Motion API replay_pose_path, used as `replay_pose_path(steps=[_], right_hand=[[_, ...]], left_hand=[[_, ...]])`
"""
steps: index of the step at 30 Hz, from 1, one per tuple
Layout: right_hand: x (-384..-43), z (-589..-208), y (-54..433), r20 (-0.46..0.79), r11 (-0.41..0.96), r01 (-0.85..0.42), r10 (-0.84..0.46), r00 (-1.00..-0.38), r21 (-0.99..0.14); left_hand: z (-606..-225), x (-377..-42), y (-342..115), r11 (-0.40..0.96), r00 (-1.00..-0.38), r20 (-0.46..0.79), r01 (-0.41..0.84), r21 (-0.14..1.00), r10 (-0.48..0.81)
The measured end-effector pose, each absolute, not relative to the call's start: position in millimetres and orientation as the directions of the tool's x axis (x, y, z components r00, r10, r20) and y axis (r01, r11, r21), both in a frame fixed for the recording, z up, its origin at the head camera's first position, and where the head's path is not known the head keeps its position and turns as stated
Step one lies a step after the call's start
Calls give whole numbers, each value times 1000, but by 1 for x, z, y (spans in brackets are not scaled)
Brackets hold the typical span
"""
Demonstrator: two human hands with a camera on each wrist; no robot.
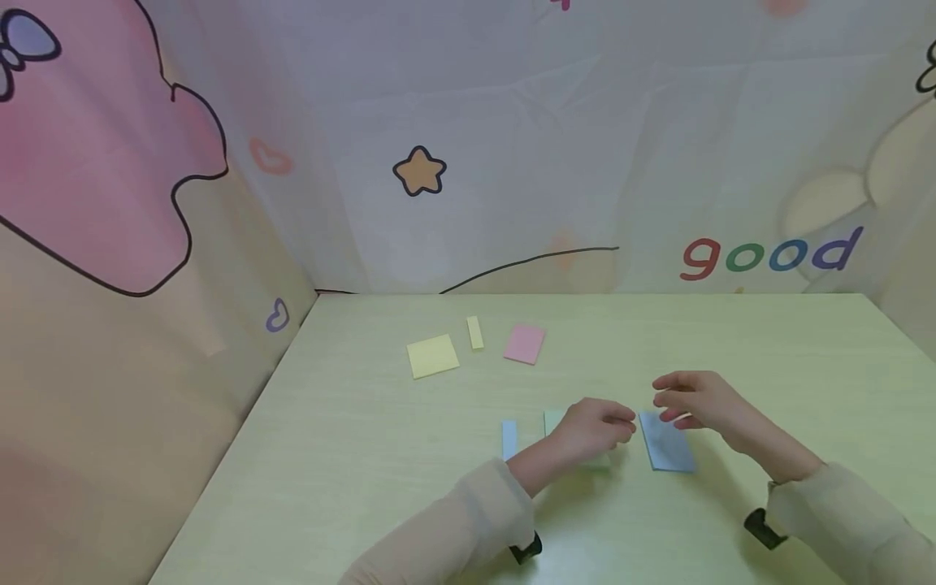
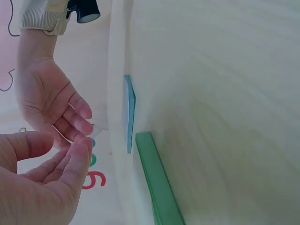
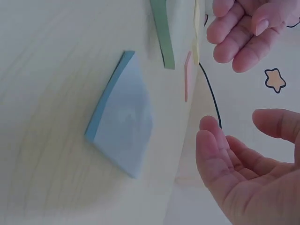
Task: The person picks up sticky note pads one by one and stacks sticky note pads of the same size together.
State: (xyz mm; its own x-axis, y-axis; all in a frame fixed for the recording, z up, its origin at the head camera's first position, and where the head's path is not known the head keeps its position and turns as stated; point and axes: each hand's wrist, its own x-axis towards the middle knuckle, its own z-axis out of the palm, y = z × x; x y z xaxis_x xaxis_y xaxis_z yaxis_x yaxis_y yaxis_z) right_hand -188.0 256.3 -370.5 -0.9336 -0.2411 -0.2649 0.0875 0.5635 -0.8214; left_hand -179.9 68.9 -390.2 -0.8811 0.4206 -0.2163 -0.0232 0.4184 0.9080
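My left hand (image 1: 594,428) hovers over a green sticky note pad (image 1: 553,419), hiding much of it in the head view. Its fingers are relaxed and hold nothing; the left wrist view shows the thumb apart from the fingertips. To its right, my right hand (image 1: 698,400) hangs above a blue sticky note pad (image 1: 667,448), fingers loosely bent around bare air. That blue pad (image 3: 124,117) lies flat on the table in the right wrist view, below and apart from the fingers. The two hands face each other across a small gap.
A narrow blue strip pad (image 1: 509,439) lies left of the green pad. Farther back on the pale table (image 1: 329,455) are a yellow pad (image 1: 433,356), a narrow yellow strip pad (image 1: 475,334) and a pink pad (image 1: 524,344). A printed curtain (image 1: 512,179) hangs behind the table.
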Motion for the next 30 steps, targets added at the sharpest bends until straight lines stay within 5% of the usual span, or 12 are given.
replay_pose_path(steps=[30], right_hand=[[-234, -363, 210, -252, 374, 112, -352, -901, -921]], left_hand=[[-395, -225, 18, 261, -971, -80, -19, 965, 226]])
